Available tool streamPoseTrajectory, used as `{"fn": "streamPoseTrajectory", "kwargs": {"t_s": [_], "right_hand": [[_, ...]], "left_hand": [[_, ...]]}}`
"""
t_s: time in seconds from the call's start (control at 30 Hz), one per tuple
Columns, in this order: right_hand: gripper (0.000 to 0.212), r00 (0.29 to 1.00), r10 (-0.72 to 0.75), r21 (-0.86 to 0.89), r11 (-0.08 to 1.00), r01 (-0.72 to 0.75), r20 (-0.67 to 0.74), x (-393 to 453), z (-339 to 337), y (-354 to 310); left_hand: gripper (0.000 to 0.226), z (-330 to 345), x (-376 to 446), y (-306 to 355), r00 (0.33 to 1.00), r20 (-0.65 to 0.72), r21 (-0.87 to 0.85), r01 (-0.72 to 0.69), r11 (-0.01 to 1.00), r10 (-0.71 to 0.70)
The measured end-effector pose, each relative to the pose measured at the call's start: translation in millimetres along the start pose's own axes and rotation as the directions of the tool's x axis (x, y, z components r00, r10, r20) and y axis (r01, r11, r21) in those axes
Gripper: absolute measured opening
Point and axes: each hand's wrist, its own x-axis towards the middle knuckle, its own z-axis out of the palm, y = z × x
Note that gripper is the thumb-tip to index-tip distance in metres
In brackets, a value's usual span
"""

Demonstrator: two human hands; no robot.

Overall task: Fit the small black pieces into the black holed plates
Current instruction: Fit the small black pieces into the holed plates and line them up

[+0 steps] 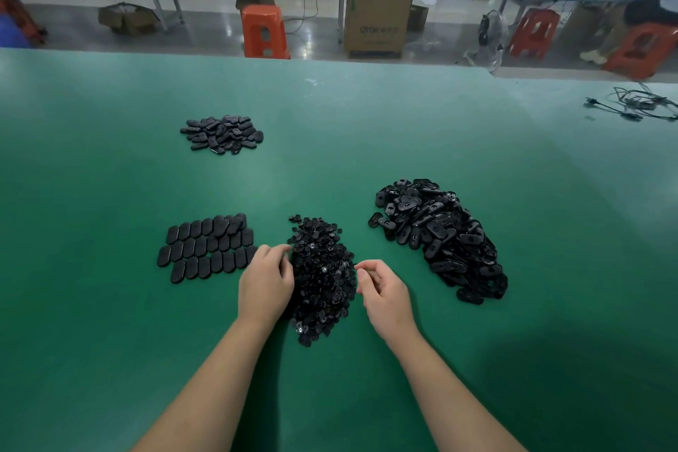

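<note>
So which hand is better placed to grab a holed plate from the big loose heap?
Probably the right hand. The loose heap of plates lies on its side of the table, just beyond it. The left hand sits across the pile of small pieces, nearer the neat rows of plates.

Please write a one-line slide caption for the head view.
Both hands, left hand and right hand, reach into the small black pieces on the green table.

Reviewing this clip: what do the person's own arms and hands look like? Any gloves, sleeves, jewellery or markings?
Both forearms are bare right down to the bottom edge of the picture; no sleeve shows. The left hand and right hand wear no gloves. No watch, bracelet or ring is visible on either, and no tape, finger cots or markings. Fingernails look short and unpainted, as far as they show.
</note>
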Motion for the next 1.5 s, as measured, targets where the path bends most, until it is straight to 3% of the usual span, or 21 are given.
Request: {"fn": "streamPoseTrajectory", "kwargs": {"t_s": [0.13, 0.23, 0.37, 0.5, 0.6, 0.7, 0.73, 1.13, 1.4, 1.5], "right_hand": [[0.012, 0.997, 0.062, -0.088, 0.994, -0.058, 0.053, 10, 2, -8], [0.017, 0.996, 0.047, -0.287, 0.958, -0.024, 0.072, 30, -3, -20], [0.040, 0.999, -0.023, -0.622, 0.782, 0.038, 0.033, 67, -20, -38], [0.050, 0.999, 0.046, -0.828, 0.561, -0.023, 0.003, 100, -39, -48], [0.036, 0.993, 0.118, -0.891, 0.453, -0.046, 0.009, 110, -43, -48], [0.007, 0.989, 0.146, -0.914, 0.403, -0.055, 0.005, 116, -45, -44], [0.006, 0.991, 0.136, -0.919, 0.391, -0.054, -0.001, 118, -45, -43], [0.038, 0.999, 0.001, -0.910, 0.412, -0.038, -0.041, 125, -41, -37], [0.015, 0.992, 0.094, -0.867, 0.485, -0.114, -0.078, 131, -41, -33], [0.018, 0.994, 0.061, -0.851, 0.514, -0.107, -0.088, 129, -43, -33]], "left_hand": [[0.030, -1, -1, -1, 0.997, -0.048, 0.000, 0.063, 0.998, -0.063], [0.030, -1, 0, -3, 0.999, -0.029, 0.028, 0.040, 0.999, -0.040], [0.032, 1, 2, -6, 0.999, -0.018, 0.041, 0.051, 0.998, -0.050], [0.035, 3, 5, -3, 0.997, -0.017, 0.091, 0.080, 0.993, -0.078], [0.034, 3, 7, 0, 0.995, -0.018, 0.122, 0.104, 0.987, -0.102], [0.032, 3, 6, -1, 0.994, -0.011, 0.121, 0.108, 0.987, -0.107], [0.030, 3, 5, -1, 0.994, -0.014, 0.112, 0.107, 0.988, -0.106], [0.017, -1, 4, 1, 0.996, -0.011, 0.075, 0.093, 0.993, -0.092], [0.016, 0, 3, -2, 0.997, -0.019, 0.057, 0.081, 0.995, -0.080], [0.016, 0, 3, -3, 0.997, -0.014, 0.055, 0.071, 0.996, -0.070]]}}
